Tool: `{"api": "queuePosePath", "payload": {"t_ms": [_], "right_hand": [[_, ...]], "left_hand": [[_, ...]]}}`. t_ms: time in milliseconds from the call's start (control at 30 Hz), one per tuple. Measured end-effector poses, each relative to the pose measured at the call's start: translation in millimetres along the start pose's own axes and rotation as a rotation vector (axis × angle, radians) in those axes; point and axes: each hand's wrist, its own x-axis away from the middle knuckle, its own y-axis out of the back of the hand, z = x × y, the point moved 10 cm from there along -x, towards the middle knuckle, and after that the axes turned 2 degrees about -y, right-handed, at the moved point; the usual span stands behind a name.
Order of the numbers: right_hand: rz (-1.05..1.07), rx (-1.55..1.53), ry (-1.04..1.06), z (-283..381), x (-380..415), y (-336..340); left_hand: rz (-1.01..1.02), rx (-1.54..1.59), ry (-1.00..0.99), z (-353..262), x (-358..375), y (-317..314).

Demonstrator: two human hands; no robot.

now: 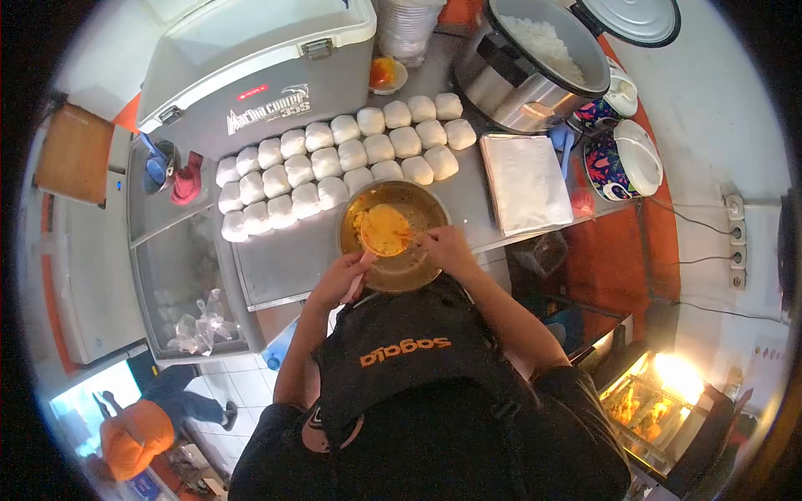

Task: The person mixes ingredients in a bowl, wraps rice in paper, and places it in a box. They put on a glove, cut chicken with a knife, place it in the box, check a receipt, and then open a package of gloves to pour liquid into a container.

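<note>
- The left hand is closed around the pink handle of a round scoop-like tool, whose head sits inside the metal bowl; gripping the handle probably keeps the fingers clear of the food.
- The right hand has its fingertips drawn together, seemingly pinching a thin orange utensil; its exact shape is too small to tell.
- The hands come in from opposite sides, likely so that one can steady the tool while the other works at its contents.
- The yellow food lies in the tool's head, ahead and to the right of the left hand, and just left of the right hand's fingertips.
- The bowl is close to the body, at the front edge of the worktop, presumably for easy reach and to catch drips; what supports it underneath is hidden.
- White rounded bundles stand in close rows just beyond the bowl, perhaps to save space.
- Flat sheets lie stacked to the right, below the open rice cooker, both apart from the hands.
</note>
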Motion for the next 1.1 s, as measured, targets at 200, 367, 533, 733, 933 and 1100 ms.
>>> {"api": "queuePosePath", "payload": {"t_ms": [200,367,533,733,933,1100], "right_hand": [[0.057,-0.043,0.055,21,15,-7],[0.057,-0.066,-0.005,36,3,13],[0.012,-0.223,-0.151,7,-10,31],[-0.028,0.352,0.435,15,-18,42],[-0.215,-0.186,0.099,-145,-60,206],[-0.378,-0.217,-0.048,-327,-54,322]], "left_hand": [[-0.009,0.0,-0.057,3,3,1],[-0.034,0.148,-0.094,7,3,0],[-0.382,0.24,-0.279,10,16,20],[-0.514,0.151,-0.344,-46,55,-30],[-0.333,0.367,-0.332,-51,-43,-166],[-0.053,0.582,-0.157,-29,-174,-282]]}}
